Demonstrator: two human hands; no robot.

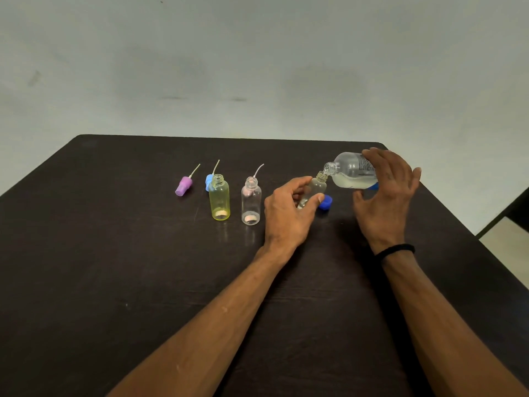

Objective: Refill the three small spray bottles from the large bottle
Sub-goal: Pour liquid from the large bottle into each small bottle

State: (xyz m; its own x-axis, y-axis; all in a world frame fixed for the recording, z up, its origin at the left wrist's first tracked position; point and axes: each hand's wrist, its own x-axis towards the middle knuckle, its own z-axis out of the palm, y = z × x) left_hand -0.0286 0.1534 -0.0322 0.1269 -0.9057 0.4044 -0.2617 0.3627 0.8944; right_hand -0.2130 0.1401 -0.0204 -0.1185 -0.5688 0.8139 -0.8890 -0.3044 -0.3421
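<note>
My right hand [388, 193] holds the large clear bottle [350, 170] tipped on its side, its open mouth touching the neck of a small clear spray bottle [315, 188]. My left hand [287, 212] grips that small bottle, tilted toward the large one. Liquid lies along the large bottle's lower side. A small yellow bottle [219, 200] and a small pinkish clear bottle [251, 201] stand upright and uncapped to the left.
A purple spray head [184, 186], a blue spray head [209, 181] behind the yellow bottle, and a third dip tube [259, 169] behind the pinkish bottle lie on the dark table [114, 267]. A blue cap [325, 202] sits beside my left hand. The table's right edge is near.
</note>
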